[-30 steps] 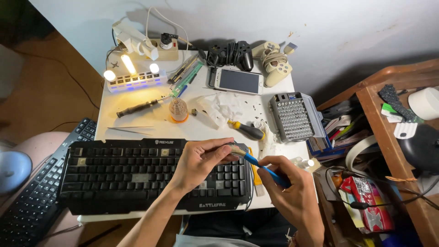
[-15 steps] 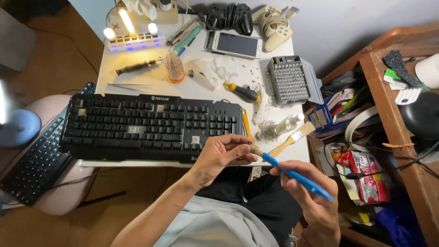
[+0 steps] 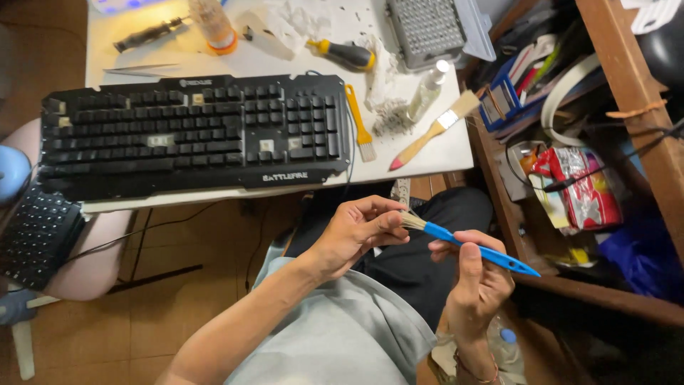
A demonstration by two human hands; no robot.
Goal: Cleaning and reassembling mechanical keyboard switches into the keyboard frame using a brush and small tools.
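Seen from above: a white surface (image 3: 456,146) over a brown tiled floor, crowded wooden shelving to the right of it. On the surface, a black keyboard (image 3: 192,135), some keycaps missing, pale sockets showing in the gaps. Just right of the keyboard, touching or nearly touching its edge, an orange-handled brush (image 3: 360,125); further right, a wooden paintbrush (image 3: 431,132) lying slantwise with its reddish tip toward the near edge of the surface, and a small clear bottle (image 3: 426,91) beside a heap of grey fluff. Beyond the keyboard, a yellow-and-black screwdriver (image 3: 344,54), a black tool (image 3: 149,33) and a grey perforated tray (image 3: 427,27). Left of the keyboard and lower, a second dark keyboard (image 3: 35,232) hanging past a pale rounded seat. Below the keyboard, off the surface and over the lap in dark trousers: left hand (image 3: 356,232), fingers curled inward, thumb and fingertips pressed together on the pale bristles of a blue brush (image 3: 474,248). Right hand (image 3: 477,278) closed around the middle of the same blue brush, thumb lying along the handle, remaining fingers wrapped beneath. Blue brush slim, plastic, bright blue, tapering to a pointed tail aimed right and slightly down toward the shelving; bristles short, off-white, splayed a little under the pinching fingers.
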